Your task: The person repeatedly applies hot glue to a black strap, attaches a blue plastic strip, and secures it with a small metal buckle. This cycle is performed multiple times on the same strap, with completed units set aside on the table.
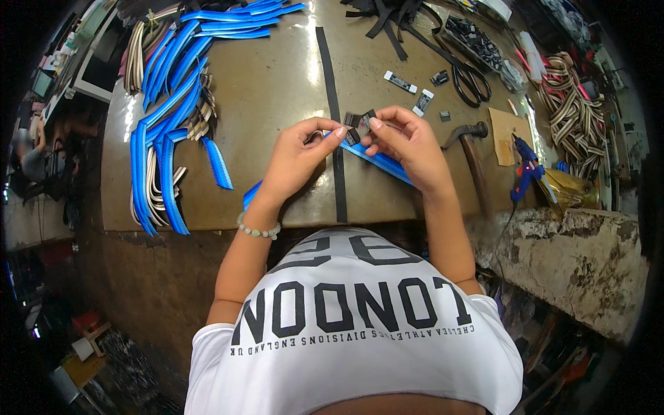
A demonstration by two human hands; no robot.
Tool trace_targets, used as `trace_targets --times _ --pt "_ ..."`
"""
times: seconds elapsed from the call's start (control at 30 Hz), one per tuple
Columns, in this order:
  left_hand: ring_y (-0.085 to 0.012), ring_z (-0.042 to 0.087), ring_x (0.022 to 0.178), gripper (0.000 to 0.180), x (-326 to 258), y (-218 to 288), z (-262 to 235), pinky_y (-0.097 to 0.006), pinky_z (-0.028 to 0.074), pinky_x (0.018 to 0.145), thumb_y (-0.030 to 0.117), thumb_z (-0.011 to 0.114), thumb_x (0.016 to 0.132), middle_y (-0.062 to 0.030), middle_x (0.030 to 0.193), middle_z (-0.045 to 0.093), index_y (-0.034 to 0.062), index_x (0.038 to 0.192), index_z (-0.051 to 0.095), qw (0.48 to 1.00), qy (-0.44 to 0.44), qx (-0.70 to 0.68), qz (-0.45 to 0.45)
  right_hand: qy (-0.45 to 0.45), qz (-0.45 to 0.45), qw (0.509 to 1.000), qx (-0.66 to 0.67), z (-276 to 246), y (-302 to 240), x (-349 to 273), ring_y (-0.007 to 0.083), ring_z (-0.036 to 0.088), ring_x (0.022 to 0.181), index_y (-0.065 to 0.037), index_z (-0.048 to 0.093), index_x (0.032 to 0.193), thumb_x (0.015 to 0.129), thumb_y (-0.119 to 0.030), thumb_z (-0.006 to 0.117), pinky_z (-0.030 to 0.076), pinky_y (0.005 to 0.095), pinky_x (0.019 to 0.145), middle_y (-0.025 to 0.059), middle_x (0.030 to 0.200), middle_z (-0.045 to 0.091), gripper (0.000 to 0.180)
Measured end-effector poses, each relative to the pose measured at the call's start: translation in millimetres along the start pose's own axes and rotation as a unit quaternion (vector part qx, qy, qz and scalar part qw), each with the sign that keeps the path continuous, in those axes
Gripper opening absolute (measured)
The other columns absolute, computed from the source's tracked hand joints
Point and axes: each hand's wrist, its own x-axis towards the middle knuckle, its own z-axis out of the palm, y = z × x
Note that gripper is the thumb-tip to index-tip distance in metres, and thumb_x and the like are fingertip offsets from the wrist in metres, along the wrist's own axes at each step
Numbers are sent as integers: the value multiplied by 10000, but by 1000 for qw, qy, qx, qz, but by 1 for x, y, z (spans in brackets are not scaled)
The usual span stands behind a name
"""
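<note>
Glare streaks the bright tabletop (270, 90), while the curved fisheye edges fall dark.

The head view, a wide fisheye with dark corners, looks down from close above the person's shirt (360, 346) at six o'clock and out over the bench (270, 83) toward twelve.

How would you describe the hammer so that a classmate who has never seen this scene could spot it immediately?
Find the brown worktable, then the right hand over it. To that hand's right lies the hammer. Its straight brown handle and dark head distinguish it from the black-handled scissors beyond and the blue glue gun.
</note>
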Motion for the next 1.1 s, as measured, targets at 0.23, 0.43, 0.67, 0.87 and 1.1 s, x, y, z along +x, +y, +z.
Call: trace_targets --times 0.23,0.43,0.67,0.87,1.1 --pt "-8 342 599 238 -5 3 10 -208 262 510 233 679 933 83 658 441 -2 970 678 1000 5 10 28 -96 97 899 416 -36 2 7 188 661 827 -3 605 1017 965 -127 593 575 268 679 166 1030 671 135" --pt "-26 434 629 238 -12 20 5 -212 352 532 211 670 938 43 699 538 -22 981 675 994 13 97 48 0 12 998 59 -36 -15 -1 192 635 986 -13 612 1060 967 -137 599 553 323 858 160 1171 631 156" --pt "-59 476 608 257 -17 33 7 -251 410 550 221 649 946 -33 659 558 -30 999 661 990 8 136 30 -35 69 996 46 -10 11 -14 144 657 876 35 634 1076 915 -139 688 529 282 844 85 984 678 244" --pt "-143 508 556 300 -7 12 -17 -320 427 556 265 648 928 -96 598 550 -31 974 672 979 50 195 32 86 -84 983 -136 -66 -4 -1 128 635 799 -1 681 1018 912 -154 691 506 264 771 52 887 680 186" --pt "-358 669 713 273 7 -11 -8 -414 504 674 239 636 919 -230 743 659 -22 992 676 960 60 274 -2 315 -156 603 -716 -111 -42 -7 374 602 1087 32 608 1195 861 -204 702 483 425 928 228 1217 613 420"
